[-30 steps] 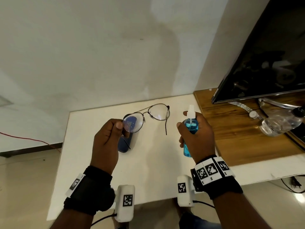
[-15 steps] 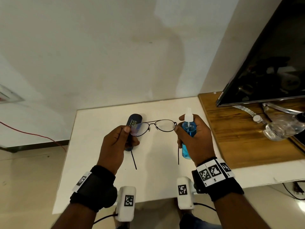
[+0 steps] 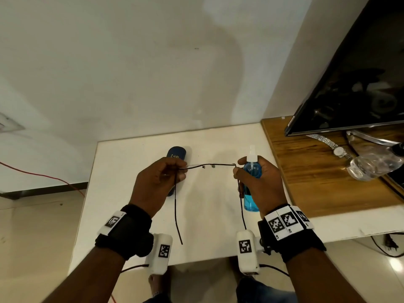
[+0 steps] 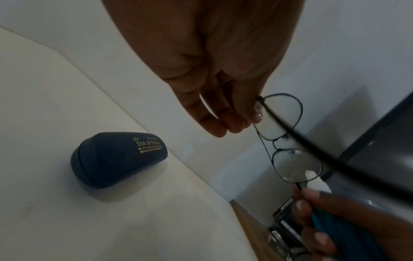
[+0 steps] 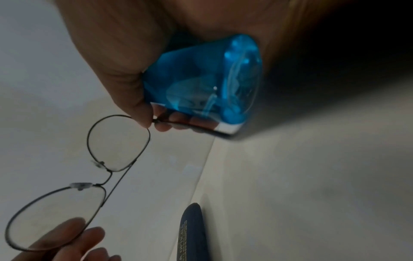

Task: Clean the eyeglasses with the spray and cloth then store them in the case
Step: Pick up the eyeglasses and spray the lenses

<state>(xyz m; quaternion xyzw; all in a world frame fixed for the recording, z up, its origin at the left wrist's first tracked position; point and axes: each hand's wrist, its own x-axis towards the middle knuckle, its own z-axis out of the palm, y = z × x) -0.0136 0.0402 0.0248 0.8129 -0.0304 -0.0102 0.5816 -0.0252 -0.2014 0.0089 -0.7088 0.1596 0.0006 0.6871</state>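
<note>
Black wire temples of the eyeglasses (image 3: pixel 209 166) run back toward the person, unfolded, while the frame hangs level above the white counter (image 3: pixel 207 237) between both hands. The left hand (image 3: pixel 156 186) has its grip pinched on the frame's left end, thumb and fingertips closed at the hinge. The right hand (image 3: pixel 261 185) has its grip wrapped around the blue spray bottle (image 3: pixel 251 182), held upright with its white nozzle on top, and its thumb and a fingertip also pinch the frame's right end. Beyond the left hand, the dark blue case (image 4: pixel 118 159) lies closed on the counter. Farther right, a wristwatch (image 3: pixel 337 150) and a clear plastic bottle (image 3: pixel 371 165) rest on a wooden surface (image 3: pixel 317 182) below a dark screen (image 3: pixel 360 84).
</note>
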